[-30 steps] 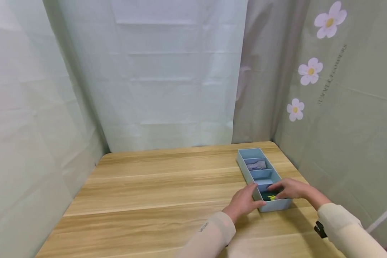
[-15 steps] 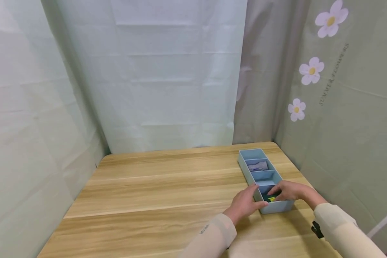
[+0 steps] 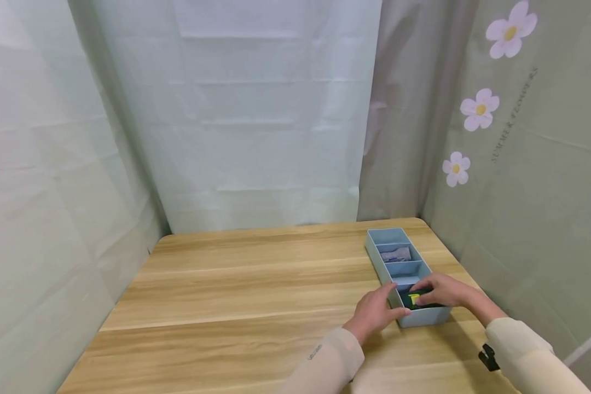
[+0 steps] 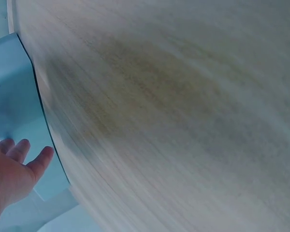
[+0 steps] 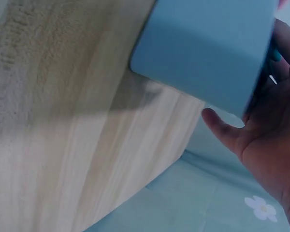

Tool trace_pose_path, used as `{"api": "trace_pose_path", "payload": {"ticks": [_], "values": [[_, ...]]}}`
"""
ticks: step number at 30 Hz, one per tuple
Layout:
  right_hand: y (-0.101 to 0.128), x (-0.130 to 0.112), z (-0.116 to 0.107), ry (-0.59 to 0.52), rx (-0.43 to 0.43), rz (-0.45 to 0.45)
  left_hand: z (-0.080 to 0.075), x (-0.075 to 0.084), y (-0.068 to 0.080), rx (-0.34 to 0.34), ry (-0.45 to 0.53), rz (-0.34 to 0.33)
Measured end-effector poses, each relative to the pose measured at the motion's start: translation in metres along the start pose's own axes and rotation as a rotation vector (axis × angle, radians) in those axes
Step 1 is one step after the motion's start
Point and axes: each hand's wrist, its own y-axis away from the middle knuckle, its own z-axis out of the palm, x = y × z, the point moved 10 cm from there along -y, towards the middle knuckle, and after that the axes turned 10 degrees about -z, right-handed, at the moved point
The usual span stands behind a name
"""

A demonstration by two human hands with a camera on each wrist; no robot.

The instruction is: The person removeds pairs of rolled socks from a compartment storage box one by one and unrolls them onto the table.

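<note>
A light-blue four-compartment organizer box (image 3: 426, 317) stands at the right of the table. Its front compartment holds a dark green, soft-looking item with a yellow mark (image 3: 413, 299). My right hand (image 3: 445, 290) reaches down over the right rim, thumb and fingers curled on this item; part of it is hidden under the hand. My left hand (image 3: 374, 313) lies along the box's front left corner, fingers at the left wall and thumb stretched along the front rim. In the left wrist view its spread fingers (image 4: 21, 150) lie against the blue wall.
A greyish-purple folded item (image 3: 396, 254) lies in the box's second compartment from the back. The wooden table (image 3: 226, 295) extends left of the box. Pale curtains (image 3: 271, 137) surround it at the back and sides; the right curtain (image 3: 532, 191) hangs close beside the box.
The right hand's fingers have shifted slightly on the dark green item, and more of its yellow mark shows. The left hand keeps its place at the box's corner.
</note>
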Motion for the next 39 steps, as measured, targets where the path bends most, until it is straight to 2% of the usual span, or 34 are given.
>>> {"api": "trace_pose_path", "payload": {"ticks": [5, 13, 21, 25, 30, 37, 39], "values": [[0.004, -0.007, -0.016, 0.004, 0.078, -0.008, -0.002, -0.002, 0.0, 0.007, 0.01, 0.007], [0.006, -0.014, -0.028, 0.013, 0.109, 0.004, -0.005, -0.003, 0.0, 0.013, 0.026, 0.005], [0.012, -0.023, -0.04, 0.01, 0.121, 0.007, -0.006, -0.001, 0.001, -0.009, 0.053, -0.012], [0.015, -0.026, -0.043, -0.011, 0.114, 0.027, -0.007, -0.005, 0.002, -0.035, 0.054, -0.048], [0.018, -0.031, -0.05, 0.018, 0.136, 0.024, -0.015, -0.009, 0.001, -0.037, 0.071, -0.082], [0.018, -0.039, -0.057, -0.023, 0.145, 0.037, -0.034, -0.012, -0.002, 0.026, 0.028, -0.033], [0.016, -0.042, -0.058, -0.03, 0.142, 0.029, -0.039, -0.016, -0.003, 0.03, 0.034, -0.04]]}}
